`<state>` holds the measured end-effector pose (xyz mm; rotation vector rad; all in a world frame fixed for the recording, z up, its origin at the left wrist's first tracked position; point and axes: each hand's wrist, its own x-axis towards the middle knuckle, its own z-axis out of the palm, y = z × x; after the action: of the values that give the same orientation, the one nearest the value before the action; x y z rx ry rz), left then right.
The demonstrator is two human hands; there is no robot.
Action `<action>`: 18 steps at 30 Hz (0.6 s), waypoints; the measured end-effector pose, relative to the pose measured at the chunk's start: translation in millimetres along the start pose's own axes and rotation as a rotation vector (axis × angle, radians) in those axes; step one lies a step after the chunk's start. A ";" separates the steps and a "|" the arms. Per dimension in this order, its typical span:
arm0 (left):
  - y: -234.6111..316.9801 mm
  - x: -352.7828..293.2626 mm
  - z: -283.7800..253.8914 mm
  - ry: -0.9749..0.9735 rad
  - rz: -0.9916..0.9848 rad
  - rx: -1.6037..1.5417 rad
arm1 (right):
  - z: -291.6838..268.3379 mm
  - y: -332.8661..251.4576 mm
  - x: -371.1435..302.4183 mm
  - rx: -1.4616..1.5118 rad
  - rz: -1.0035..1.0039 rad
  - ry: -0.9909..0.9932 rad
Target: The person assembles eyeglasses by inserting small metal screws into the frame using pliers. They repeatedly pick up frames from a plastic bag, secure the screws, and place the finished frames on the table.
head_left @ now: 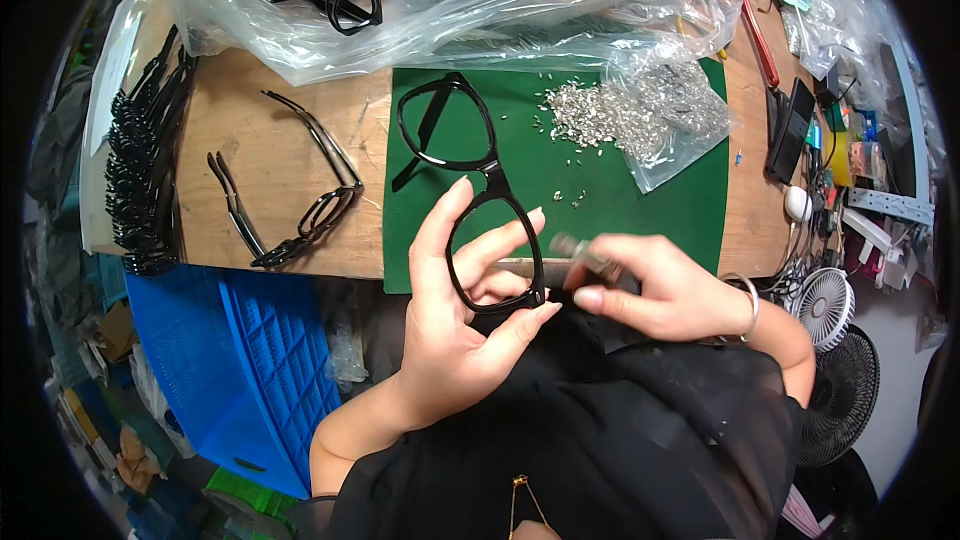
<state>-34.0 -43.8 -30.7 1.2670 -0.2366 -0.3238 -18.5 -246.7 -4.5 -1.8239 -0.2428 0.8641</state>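
My left hand (455, 325) is closed on a black eyeglass frame (492, 172), thumb and fingers round its nearer rim. The frame stands tilted over the green mat (420, 240), its far temple folded out behind the other rim. Just right of the frame, my right hand (655, 290) grips a small, pale, shiny tool (585, 252), too blurred to name; its tip points left toward the frame without touching it. Farther up the mat lies a pile of tiny silvery pieces (585, 113), partly spilling from a clear plastic bag (670, 130).
Another black eyeglass frame (325, 212) lies on the wooden table at left, beside a stack of black frames (148, 160). Clear plastic sheeting (480, 10) spans the back. A blue crate (235, 360) stands below left; a white fan (825, 305) and cables are at right.
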 end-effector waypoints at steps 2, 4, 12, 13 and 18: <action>0.8 1.9 -1.1 -0.006 -0.017 0.072 | -2.2 -9.7 0.8 -0.087 0.036 -0.150; 0.8 2.5 2.5 0.020 -0.053 0.047 | -2.3 -16.5 4.2 -0.157 0.013 -0.201; -2.8 6.3 6.1 0.042 -0.117 0.053 | -2.8 -9.9 7.4 -0.438 0.028 -0.158; -3.7 6.4 6.1 0.042 -0.121 0.063 | -1.3 -7.4 6.8 -0.476 0.041 -0.137; -1.7 9.9 8.4 0.064 -0.176 0.104 | -1.4 6.1 10.8 -0.422 -0.008 -0.096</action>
<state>-28.0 -55.4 -30.0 1.4022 -0.0878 -0.4255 -11.2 -244.5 -14.4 -2.1687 -0.5253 0.9473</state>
